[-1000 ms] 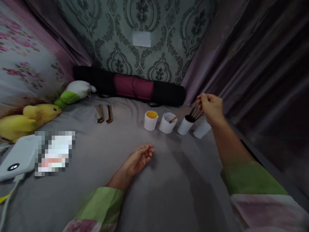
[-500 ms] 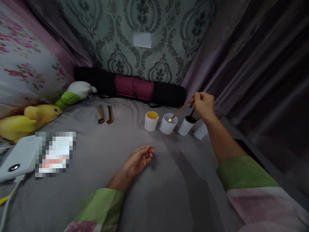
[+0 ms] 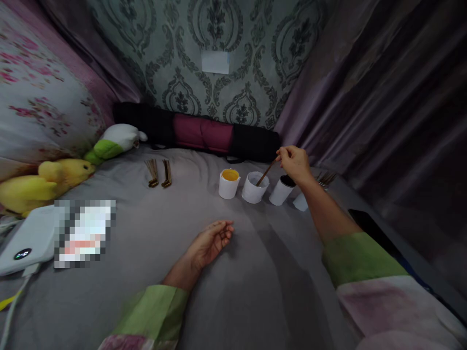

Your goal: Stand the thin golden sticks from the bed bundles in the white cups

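My right hand (image 3: 294, 163) pinches a thin brown stick (image 3: 264, 175) whose lower end dips into the second white cup (image 3: 254, 187). To its left stands a white cup of yellow liquid (image 3: 228, 183). To its right is a white cup with a dark opening (image 3: 282, 189), and a fourth white cup (image 3: 301, 201) lies partly hidden behind my forearm. My left hand (image 3: 209, 241) rests palm up on the grey sheet (image 3: 146, 253) with its fingers loosely curled, holding nothing.
Two small bundles of brown sticks (image 3: 159, 173) lie further left. A black and maroon roll bag (image 3: 204, 132) sits against the patterned wall. Plush toys (image 3: 47, 180) and a white power bank (image 3: 27, 240) are at the left. More sticks (image 3: 326, 178) lie by the curtain at the right.
My right hand has moved left and down, and the stick tip has gone from above the cups into the second white cup. My left hand has stayed still.
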Action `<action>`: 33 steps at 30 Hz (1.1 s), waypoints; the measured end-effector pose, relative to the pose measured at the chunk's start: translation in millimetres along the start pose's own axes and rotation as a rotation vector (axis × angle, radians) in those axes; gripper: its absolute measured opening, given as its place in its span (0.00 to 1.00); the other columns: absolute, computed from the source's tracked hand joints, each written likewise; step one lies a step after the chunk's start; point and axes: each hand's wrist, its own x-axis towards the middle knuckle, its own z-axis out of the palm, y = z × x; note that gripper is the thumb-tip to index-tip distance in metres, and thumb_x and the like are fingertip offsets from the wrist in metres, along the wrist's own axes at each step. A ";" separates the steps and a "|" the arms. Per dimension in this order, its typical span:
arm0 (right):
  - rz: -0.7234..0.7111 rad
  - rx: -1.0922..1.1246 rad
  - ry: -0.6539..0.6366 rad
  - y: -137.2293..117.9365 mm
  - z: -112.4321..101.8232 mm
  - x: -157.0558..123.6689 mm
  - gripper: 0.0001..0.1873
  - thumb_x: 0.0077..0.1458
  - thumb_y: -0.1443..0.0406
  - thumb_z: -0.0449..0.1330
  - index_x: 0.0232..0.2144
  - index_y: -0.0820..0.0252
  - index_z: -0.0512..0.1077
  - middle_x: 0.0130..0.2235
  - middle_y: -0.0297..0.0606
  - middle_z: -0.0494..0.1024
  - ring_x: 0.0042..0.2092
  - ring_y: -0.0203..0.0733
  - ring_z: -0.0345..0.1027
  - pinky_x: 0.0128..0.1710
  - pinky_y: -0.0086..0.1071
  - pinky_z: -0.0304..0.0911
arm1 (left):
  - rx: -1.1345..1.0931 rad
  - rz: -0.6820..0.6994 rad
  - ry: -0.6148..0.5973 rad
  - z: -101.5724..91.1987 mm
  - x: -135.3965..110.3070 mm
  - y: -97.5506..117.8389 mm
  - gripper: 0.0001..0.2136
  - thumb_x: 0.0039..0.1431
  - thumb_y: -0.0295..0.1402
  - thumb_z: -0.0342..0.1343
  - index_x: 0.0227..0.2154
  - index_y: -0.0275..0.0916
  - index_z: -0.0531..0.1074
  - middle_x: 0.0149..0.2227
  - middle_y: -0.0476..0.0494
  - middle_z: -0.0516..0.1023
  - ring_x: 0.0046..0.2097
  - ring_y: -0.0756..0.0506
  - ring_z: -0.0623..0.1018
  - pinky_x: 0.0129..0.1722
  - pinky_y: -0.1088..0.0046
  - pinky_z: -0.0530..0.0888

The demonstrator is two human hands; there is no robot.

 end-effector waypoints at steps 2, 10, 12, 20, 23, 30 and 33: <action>0.000 0.010 -0.023 3.3 4.0 0.4 0.14 0.52 0.60 0.49 0.26 0.62 0.71 0.22 0.35 0.74 0.21 0.32 0.62 0.24 0.27 0.56 | -0.002 0.004 -0.006 -0.8 0.6 -0.6 0.06 0.54 0.26 0.51 0.33 0.31 0.71 0.28 0.43 0.73 0.26 0.55 0.71 0.26 0.80 0.69; -0.017 0.089 -0.158 5.6 16.6 -1.4 0.14 0.53 0.60 0.49 0.27 0.62 0.71 0.22 0.34 0.73 0.18 0.30 0.60 0.21 0.26 0.55 | -0.008 0.004 -0.010 -1.5 1.5 -0.8 0.06 0.54 0.25 0.50 0.33 0.30 0.70 0.28 0.43 0.73 0.26 0.55 0.71 0.26 0.81 0.69; -0.022 0.088 -0.176 4.8 18.4 -2.0 0.14 0.53 0.61 0.49 0.27 0.62 0.71 0.22 0.34 0.73 0.19 0.30 0.60 0.20 0.25 0.55 | -0.011 0.004 -0.018 -2.1 1.5 -1.1 0.06 0.54 0.26 0.51 0.34 0.30 0.70 0.28 0.43 0.73 0.26 0.55 0.71 0.26 0.81 0.69; -0.020 0.085 -0.244 4.3 24.1 -3.3 0.12 0.52 0.64 0.48 0.27 0.62 0.71 0.23 0.34 0.74 0.18 0.29 0.61 0.20 0.25 0.56 | -0.004 0.006 -0.040 -4.3 3.5 -1.8 0.07 0.53 0.27 0.52 0.34 0.31 0.70 0.28 0.43 0.73 0.27 0.55 0.71 0.26 0.81 0.69; 0.003 0.065 -0.273 3.2 24.6 -4.2 0.12 0.52 0.64 0.48 0.27 0.63 0.70 0.24 0.34 0.74 0.19 0.29 0.61 0.21 0.24 0.56 | 0.001 0.005 -0.037 -4.0 3.2 -1.3 0.07 0.53 0.27 0.52 0.34 0.31 0.70 0.29 0.43 0.73 0.27 0.55 0.71 0.26 0.81 0.69; 0.024 0.040 -0.328 1.0 26.3 -4.9 0.13 0.53 0.64 0.48 0.29 0.64 0.70 0.25 0.36 0.74 0.19 0.28 0.61 0.21 0.23 0.56 | -0.006 0.003 -0.040 -4.7 2.8 -1.9 0.07 0.53 0.27 0.52 0.35 0.31 0.70 0.29 0.44 0.73 0.27 0.55 0.71 0.26 0.81 0.69; 0.018 0.042 -0.344 2.8 28.6 -3.8 0.12 0.53 0.65 0.48 0.29 0.64 0.70 0.25 0.36 0.74 0.19 0.28 0.61 0.21 0.23 0.56 | -0.010 0.000 -0.035 -4.5 3.1 -1.8 0.07 0.53 0.27 0.52 0.34 0.30 0.70 0.29 0.44 0.73 0.27 0.55 0.71 0.26 0.81 0.69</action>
